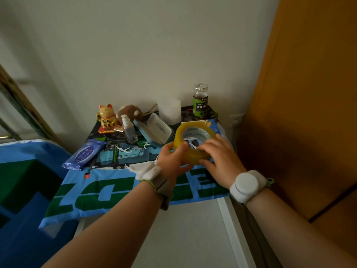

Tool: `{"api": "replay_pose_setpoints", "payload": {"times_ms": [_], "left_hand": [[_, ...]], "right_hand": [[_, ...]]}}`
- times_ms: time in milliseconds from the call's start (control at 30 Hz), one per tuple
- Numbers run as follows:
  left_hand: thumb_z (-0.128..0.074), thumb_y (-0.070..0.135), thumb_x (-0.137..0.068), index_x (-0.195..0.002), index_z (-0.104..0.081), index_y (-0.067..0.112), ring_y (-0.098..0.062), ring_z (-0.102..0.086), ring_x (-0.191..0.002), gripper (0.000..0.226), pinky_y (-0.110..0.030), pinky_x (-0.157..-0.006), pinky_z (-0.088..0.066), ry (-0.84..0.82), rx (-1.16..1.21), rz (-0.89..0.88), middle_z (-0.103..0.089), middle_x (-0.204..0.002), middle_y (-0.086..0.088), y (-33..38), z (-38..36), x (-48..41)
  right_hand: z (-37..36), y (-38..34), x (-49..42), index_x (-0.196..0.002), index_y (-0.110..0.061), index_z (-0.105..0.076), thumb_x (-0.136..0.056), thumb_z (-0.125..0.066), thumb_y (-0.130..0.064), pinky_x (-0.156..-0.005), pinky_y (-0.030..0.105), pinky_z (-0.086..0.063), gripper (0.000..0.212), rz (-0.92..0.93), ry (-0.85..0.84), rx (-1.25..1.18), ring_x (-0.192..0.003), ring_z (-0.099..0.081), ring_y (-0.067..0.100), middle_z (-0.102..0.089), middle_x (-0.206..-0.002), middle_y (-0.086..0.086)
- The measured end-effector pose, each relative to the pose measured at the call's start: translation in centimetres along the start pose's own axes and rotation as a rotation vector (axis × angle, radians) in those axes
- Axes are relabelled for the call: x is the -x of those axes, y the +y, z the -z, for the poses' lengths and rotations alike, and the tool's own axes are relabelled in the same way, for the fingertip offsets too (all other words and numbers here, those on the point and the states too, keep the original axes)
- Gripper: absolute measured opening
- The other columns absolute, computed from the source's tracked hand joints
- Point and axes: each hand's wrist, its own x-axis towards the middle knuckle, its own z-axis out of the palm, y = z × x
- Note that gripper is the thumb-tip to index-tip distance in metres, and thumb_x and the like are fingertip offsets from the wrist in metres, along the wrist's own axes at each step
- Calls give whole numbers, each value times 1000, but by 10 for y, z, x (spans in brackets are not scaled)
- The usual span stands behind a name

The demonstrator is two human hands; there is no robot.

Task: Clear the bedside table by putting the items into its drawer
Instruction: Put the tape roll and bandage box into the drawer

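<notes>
A yellow roll of tape (180, 135) is tilted up above the right part of the bedside table's blue and green cloth (119, 192). My left hand (172, 159) grips its lower left rim, fingers curled round it. My right hand (220, 157) lies against its lower right side, fingers spread and thumb under the rim. On the table stand a gold lucky cat (105, 118), a brown plush toy (130, 113), a pump bottle (129, 130), a blue case (154, 130), a white cup (170, 111) and a green-labelled jar (200, 102). A blue wipes pack (85, 153) lies at the left. No drawer shows.
A white surface (183, 235) spreads below the cloth, close to me. An orange wooden panel (309, 93) stands at the right, with a wall socket (237, 118) beside it. Blue and green bedding (23, 180) lies at the left. Small white floss picks (123, 148) lie on the cloth.
</notes>
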Motion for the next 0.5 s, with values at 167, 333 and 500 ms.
{"api": "replay_pose_setpoints", "payload": {"times_ms": [167, 333, 500], "left_hand": [[-64, 25, -86, -122, -48, 15, -34, -65, -91, 41, -37, -64, -58, 98, 17, 15, -60, -107, -17, -5, 18, -4], [-63, 24, -85, -123, -45, 18, -32, -61, -94, 42, -39, -67, -58, 110, 7, 32, -55, -106, -13, -12, 36, -12], [-63, 25, -85, -115, -44, 25, -28, -61, -93, 36, -32, -60, -56, 82, 5, 18, -56, -103, -9, -12, 45, -21]], "right_hand": [[-8, 9, -6, -125, -18, -53, -89, -57, -27, -105, 33, -33, 37, -89, 74, -225, -127, -41, 19, -49, -132, 4], [-21, 47, -45, -123, -13, -56, -90, -55, -22, -100, 32, -33, 34, -458, 195, -188, -121, -47, 30, -55, -127, 13], [-34, 70, -88, -127, -12, -50, -84, -63, -29, -97, 38, -38, 48, -463, 38, 28, -118, -48, 35, -53, -128, 15]]}}
